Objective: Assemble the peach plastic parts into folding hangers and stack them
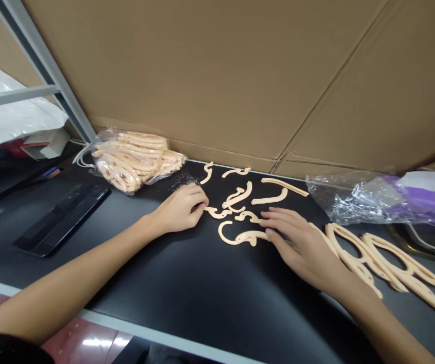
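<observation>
My left hand [182,208] is closed in a pinch at the left end of a small cream plastic hanger part [219,213]. My right hand [301,245] has its fingers stretched out, the tips at the right end of a hanger hook piece [246,236] and a short curved part [248,216]; firm contact is hard to judge. Between and beyond the hands lie more loose parts: a curved arm [270,198], a straight grooved arm [285,186] and small hooked pieces [237,172]. Several assembled folding hangers [384,260] lie right of my right hand.
A clear bag of hanger parts [134,156] sits at the back left, near a grey metal post [56,76]. A black flat object [63,218] lies at left. Crumpled plastic wrap [354,199] is at right. Cardboard [240,76] stands behind the black table [187,293].
</observation>
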`<state>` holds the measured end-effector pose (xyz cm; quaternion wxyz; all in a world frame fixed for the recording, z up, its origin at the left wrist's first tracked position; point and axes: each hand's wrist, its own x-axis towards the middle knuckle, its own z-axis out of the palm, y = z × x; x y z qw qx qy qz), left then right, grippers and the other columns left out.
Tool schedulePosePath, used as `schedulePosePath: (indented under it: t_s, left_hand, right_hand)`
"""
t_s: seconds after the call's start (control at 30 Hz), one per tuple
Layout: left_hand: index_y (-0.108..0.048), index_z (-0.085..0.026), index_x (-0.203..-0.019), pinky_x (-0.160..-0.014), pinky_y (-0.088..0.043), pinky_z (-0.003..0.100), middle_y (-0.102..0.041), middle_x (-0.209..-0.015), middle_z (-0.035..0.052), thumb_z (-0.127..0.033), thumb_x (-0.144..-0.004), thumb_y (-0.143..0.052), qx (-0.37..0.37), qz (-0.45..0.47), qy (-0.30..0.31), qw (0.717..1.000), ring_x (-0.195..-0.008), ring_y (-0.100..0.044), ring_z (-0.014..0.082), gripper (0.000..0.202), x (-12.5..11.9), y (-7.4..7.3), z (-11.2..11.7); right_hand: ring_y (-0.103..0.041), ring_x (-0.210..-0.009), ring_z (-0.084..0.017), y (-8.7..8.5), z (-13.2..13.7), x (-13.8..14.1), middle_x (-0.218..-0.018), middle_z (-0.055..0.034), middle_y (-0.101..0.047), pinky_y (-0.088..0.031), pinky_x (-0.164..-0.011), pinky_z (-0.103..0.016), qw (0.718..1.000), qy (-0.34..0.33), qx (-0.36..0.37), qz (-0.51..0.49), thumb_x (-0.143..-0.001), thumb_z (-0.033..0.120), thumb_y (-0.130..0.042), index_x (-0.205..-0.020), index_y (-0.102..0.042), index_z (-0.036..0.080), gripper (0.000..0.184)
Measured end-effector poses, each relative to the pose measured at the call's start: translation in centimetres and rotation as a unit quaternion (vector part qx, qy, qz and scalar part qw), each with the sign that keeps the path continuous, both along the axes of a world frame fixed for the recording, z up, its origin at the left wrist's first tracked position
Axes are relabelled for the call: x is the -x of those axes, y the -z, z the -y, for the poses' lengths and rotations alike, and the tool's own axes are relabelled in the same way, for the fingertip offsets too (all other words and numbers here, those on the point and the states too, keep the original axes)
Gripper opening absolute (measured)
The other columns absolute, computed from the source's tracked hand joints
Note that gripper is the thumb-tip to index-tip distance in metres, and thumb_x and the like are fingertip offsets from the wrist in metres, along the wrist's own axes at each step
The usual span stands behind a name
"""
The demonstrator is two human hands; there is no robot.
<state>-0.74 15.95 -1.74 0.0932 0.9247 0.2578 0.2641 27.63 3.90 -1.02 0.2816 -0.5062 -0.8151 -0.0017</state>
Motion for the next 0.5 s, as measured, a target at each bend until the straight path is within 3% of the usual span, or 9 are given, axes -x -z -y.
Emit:
schedulePosePath:
  t_s: [0.2, 0.37, 0.5]
  left_hand:
    - [-0.067, -0.015, -0.088, -0.086, -0.051, 0.037, -0.067, -0.092, 0.0074, -0.001, -0.085, -0.042, -0.005, 0.005, 0.016, 1.0, -0.091, -0.06, 0.0207, 0.029, 0.1, 0.1, -0.1]
    - [-0.069, -0.015, -0.088, -0.087, -0.052, 0.037, -0.067, -0.094, 0.0084, 0.002, -0.083, -0.04, -0.019, 0.011, 0.016, 1.0, -0.094, -0.061, 0.0209, 0.034, 0.1, 0.2, -0.2]
    - [-0.071, -0.013, -0.096, -0.088, -0.053, 0.039, -0.067, -0.097, 0.0106, -0.007, -0.092, -0.043, -0.026, 0.021, 0.004, 0.999, -0.096, -0.061, 0.0219, 0.029, 0.0, 0.1, 0.1]
  right_hand:
    - [-0.056, -0.127, -0.03, 0.7, -0.5, -0.4, -0.131, -0.0158, -0.066, -0.045, -0.109, -0.053, 0.998, 0.065, 0.021, 0.008, -0.099, 0.024, -0.043, -0.124, -0.064, 0.013, 0.035]
    - [-0.062, -0.111, -0.027, 0.0, -2.3, 1.1, -0.115, -0.0142, -0.071, -0.05, -0.101, -0.047, 0.999, 0.036, 0.034, -0.001, -0.1, 0.026, -0.044, -0.114, -0.07, 0.013, 0.032]
    - [-0.062, -0.095, -0.026, -0.9, -4.3, 3.7, -0.097, -0.0109, -0.072, -0.051, -0.09, -0.043, 0.997, 0.043, 0.06, 0.037, -0.095, 0.027, -0.053, -0.099, -0.077, 0.017, 0.026]
